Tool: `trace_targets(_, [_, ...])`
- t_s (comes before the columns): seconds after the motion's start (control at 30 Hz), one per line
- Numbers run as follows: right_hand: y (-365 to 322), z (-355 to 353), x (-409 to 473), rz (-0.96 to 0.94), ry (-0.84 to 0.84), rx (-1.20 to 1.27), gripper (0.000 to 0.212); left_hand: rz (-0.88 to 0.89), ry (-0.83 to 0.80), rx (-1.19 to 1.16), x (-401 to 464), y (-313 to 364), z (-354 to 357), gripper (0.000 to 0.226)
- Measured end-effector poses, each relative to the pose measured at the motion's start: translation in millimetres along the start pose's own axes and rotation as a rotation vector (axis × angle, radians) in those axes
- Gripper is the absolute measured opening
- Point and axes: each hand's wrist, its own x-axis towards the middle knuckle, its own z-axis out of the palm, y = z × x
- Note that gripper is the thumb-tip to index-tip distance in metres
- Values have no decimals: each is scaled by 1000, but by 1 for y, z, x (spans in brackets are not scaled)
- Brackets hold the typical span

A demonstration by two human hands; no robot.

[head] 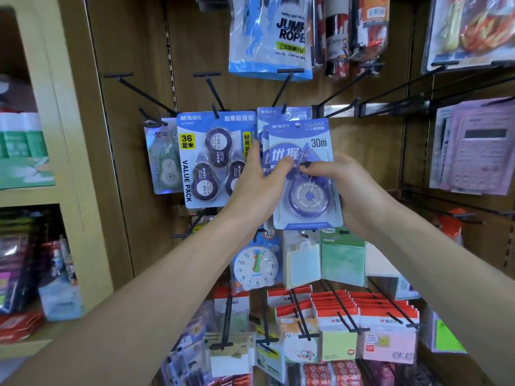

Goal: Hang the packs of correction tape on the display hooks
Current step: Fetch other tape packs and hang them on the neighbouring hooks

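Correction tape pack (pixel 305 174): blue card, purple dispenser, marked 30m.

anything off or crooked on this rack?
Only the 30m correction tape pack: it is not on a hook yet, both the left hand and right hand hold it, slightly tilted. The value pack hangs tilted too. No damage visible.

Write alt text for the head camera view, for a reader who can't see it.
Both hands, left hand and right hand, hold a blue 30m correction tape pack up before a display hook where matching packs hang. A 36m value pack hangs to the left, a toy clock below.
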Motion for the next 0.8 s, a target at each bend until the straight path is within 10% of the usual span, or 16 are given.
trace_targets(0.6, [8, 3, 65, 154, 47, -69, 38, -349, -75, -138, 55, -22, 13, 52])
trace_targets(0.8, [3, 3, 74, 208, 66, -61, 19, -409, 2, -134, 113, -78, 21, 107])
